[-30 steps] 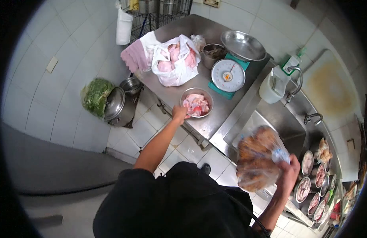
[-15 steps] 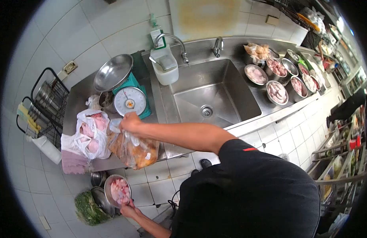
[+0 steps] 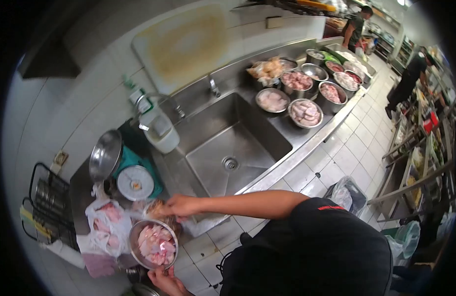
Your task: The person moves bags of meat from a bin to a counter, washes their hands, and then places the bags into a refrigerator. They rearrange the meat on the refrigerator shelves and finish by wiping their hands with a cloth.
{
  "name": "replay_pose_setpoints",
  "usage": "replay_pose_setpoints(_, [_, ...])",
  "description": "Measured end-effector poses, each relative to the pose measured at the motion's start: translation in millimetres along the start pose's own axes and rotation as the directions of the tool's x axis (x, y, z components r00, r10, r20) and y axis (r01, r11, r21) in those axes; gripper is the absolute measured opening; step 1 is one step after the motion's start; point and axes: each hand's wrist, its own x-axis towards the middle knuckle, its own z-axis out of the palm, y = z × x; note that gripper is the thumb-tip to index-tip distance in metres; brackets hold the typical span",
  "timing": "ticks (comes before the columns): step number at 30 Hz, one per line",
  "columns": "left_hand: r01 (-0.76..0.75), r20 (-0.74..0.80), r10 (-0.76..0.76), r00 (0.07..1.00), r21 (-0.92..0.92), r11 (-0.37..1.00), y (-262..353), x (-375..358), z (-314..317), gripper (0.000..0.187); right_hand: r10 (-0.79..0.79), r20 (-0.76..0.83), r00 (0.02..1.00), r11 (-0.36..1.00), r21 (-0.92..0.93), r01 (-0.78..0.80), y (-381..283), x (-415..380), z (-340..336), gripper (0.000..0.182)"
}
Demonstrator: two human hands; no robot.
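My left hand grips the lower rim of a steel bowl of raw pink meat pieces, raised at the counter's front edge. Just beyond the bowl, my right hand, slightly blurred, has its fingers closed on a clear plastic bag with brown-orange contents. The bowl hides much of that bag. To the left, a white plastic bag of raw meat lies open on the counter. Behind these stands a green dial scale with a steel pan.
A steel sink adjoins, with a white container beside it. Several meat-filled bowls line the far counter. A wire rack stands at left, a lined bin on the floor. Two other people are farther off.
The bowl has risen from low over the floor to the counter's edge, in front of the brown-filled bag. My right hand has stayed by that bag. My view has swung right.
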Motion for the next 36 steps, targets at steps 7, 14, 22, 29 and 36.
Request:
replay_pose_setpoints(7, [0.301, 0.405, -0.269, 0.874, -0.016, 0.953, -38.7, -56.5, 215.5, 0.025, -0.009, -0.832, 0.554, 0.896, 0.239, 0.374, 105.2, -180.4, -235.7, 0.032])
replay_pose_setpoints(14, [0.483, 0.534, -0.447, 0.718, 0.081, 0.872, -92.2, -139.9, 357.3, 0.021, 0.401, -0.909, 0.115, 0.471, 0.313, 0.825, 141.8, -320.5, -536.1, 0.048])
replay_pose_setpoints(22, [0.403, 0.454, -0.408, 0.792, 0.113, 0.908, -92.0, -192.8, 403.5, 0.018, 0.537, -0.840, -0.076, 0.446, 0.207, 0.871, 207.9, -332.3, -680.9, 0.058])
replay_pose_setpoints(29, [0.322, 0.347, -0.352, 0.870, 0.142, 0.936, -83.6, -213.2, 420.5, 0.017, 0.523, -0.827, -0.207, 0.611, 0.194, 0.767, 238.1, -335.0, -746.2, 0.067])
replay_pose_setpoints(36, [0.340, 0.411, -0.350, 0.842, 0.100, 0.935, -97.1, -217.3, 442.3, 0.021, 0.252, -0.946, 0.203, 0.841, 0.318, 0.437, 192.9, -435.3, -723.5, 0.068])
